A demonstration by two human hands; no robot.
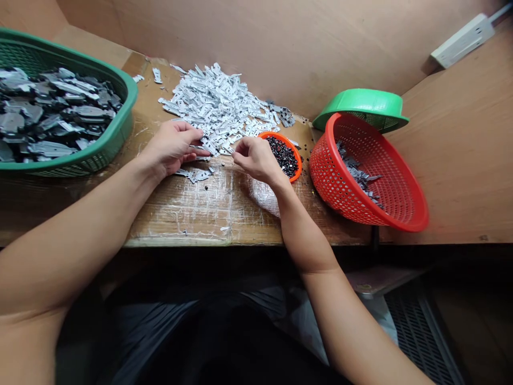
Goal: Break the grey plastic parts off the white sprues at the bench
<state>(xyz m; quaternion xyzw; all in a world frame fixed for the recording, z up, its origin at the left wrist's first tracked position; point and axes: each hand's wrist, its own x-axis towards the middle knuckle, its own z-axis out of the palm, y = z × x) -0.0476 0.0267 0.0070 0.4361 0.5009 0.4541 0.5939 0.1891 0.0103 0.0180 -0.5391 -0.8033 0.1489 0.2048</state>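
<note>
A heap of small silver metal plates (218, 104) lies on the wooden bench. My left hand (174, 145) rests at the heap's near edge, its fingers curled over a few plates (200, 174) lying loose on the wood. My right hand (254, 158) is pinched shut close to the left fingertips, holding something too small to make out. Just behind the right hand stands a small orange bowl (296, 155) filled with tiny dark parts (282, 155).
A green basket (120, 125) of grey metal parts sits at the far left. A red mesh basket (396, 206) with some grey parts leans at the right, a green basket (363, 104) behind it. A white power strip (463, 40) is mounted on the right wall.
</note>
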